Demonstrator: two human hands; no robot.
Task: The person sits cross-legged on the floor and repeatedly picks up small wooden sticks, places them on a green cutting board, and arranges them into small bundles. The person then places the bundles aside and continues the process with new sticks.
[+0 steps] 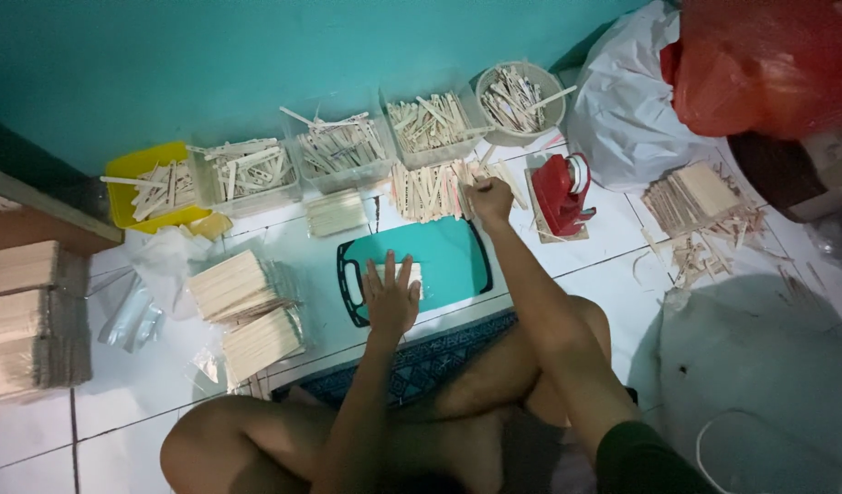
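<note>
Left hand (390, 295) flat on sticks (410, 273); right hand (490, 198) — at stick pile (430, 190).

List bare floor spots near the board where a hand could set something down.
Free: the teal board's right half, beyond the left hand; white tile between board and red dispenser. Crowded: the wall row of stick bins, where the right hand reaches, and the bundles left.

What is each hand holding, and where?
Left hand presses flat on sticks on the teal board. Right hand pinches loose sticks; exact hold unclear.
</note>
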